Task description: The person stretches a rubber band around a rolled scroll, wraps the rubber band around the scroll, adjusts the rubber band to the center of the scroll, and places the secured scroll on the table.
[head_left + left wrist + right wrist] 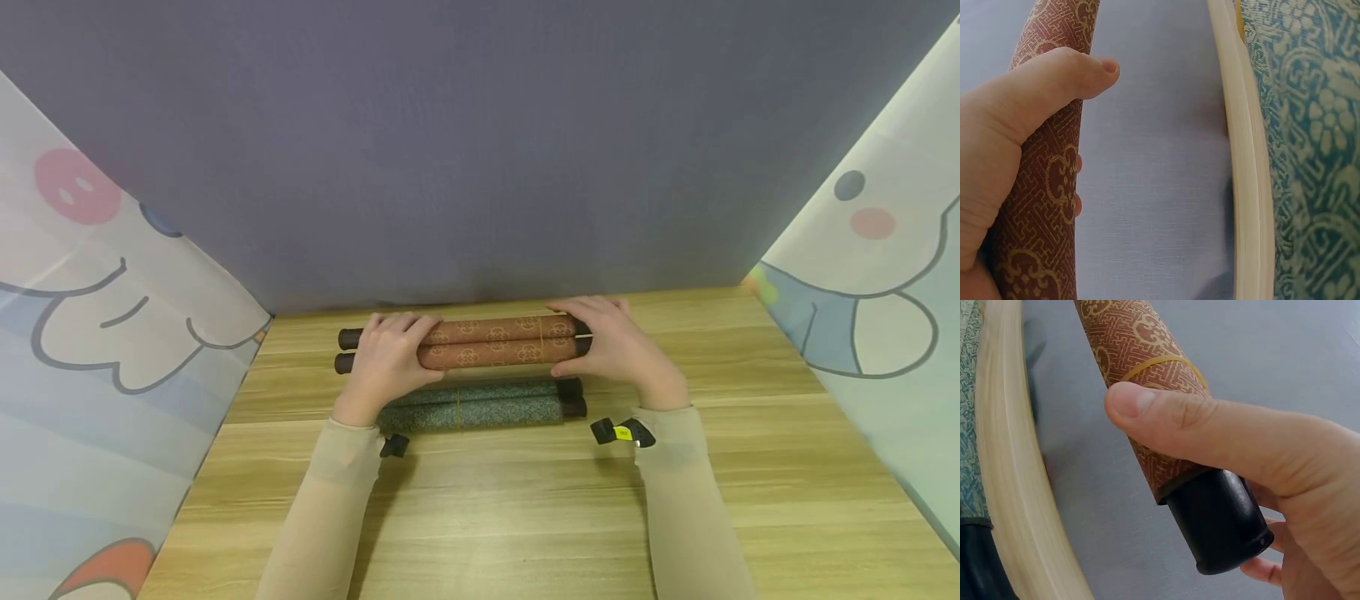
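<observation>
A rolled-up scroll (pixel 491 343) in reddish-brown brocade with gold medallions, its two rolls side by side, spans both hands near the back of the table. My left hand (pixel 386 354) grips its left part, thumb (pixel 1079 70) across the near side. On the right end my right hand (pixel 615 342) holds it, the thumb lying beside a thin yellow band (pixel 1169 360) and a black end knob (pixel 1219 522) poking out below. A second scroll (pixel 487 408), teal patterned with black knobs, lies on the table in front; my left hand and wrist hide its left end.
The wood-grain table (pixel 510 517) meets a grey fabric wall (pixel 480 150) right behind the brown scroll. Cartoon-printed panels (pixel 855 250) flank both sides. A small black wrist device with a yellow label (pixel 623 432) sticks out from the right sleeve.
</observation>
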### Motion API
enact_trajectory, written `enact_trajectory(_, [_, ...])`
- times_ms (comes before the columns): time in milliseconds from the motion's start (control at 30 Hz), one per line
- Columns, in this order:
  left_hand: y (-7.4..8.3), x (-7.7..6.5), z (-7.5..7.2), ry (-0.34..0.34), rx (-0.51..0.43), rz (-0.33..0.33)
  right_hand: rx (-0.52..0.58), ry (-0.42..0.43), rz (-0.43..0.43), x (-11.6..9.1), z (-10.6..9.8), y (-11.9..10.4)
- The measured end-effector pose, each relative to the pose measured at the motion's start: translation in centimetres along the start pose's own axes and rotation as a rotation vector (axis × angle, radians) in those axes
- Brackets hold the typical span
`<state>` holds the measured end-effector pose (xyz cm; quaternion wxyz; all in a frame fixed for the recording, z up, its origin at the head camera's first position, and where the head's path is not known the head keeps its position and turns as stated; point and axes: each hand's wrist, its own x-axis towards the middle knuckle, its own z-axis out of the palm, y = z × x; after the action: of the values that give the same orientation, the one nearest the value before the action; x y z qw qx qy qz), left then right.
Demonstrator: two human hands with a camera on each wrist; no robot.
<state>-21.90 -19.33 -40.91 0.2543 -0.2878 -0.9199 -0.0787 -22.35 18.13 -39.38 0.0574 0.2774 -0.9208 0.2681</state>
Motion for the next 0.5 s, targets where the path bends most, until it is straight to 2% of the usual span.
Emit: enact_trajectory(500, [0.18,-0.14,-0.14,0.01,0.005,0.009,-0.02,0.006,-0.028,0.5,0.38,-0.04])
